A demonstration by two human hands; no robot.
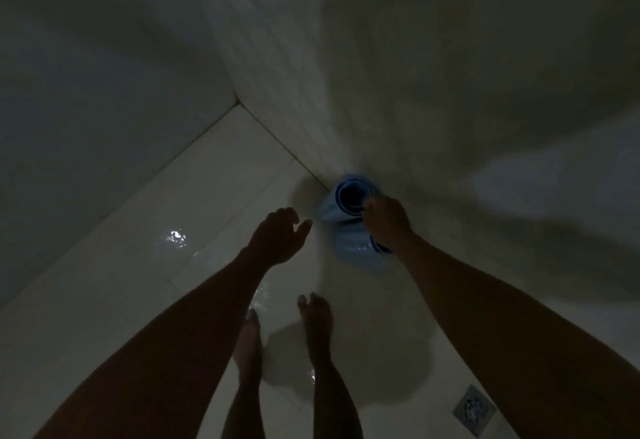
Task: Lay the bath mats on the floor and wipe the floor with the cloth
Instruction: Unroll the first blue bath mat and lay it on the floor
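Note:
A rolled-up light blue bath mat [341, 223] stands upright against the wall near the corner, its open end facing up. My right hand [386, 222] grips the roll at its upper edge. My left hand [280, 236] hovers to the left of the roll, fingers loosely spread, holding nothing. The room is dim and the white tiled floor [194, 203] looks wet and glossy. No cloth is in view.
My two bare feet [313, 317] stand on the wet floor just below the roll. A square metal floor drain [472, 409] lies at the lower right. Tiled walls [104, 92] meet in a corner at the upper middle.

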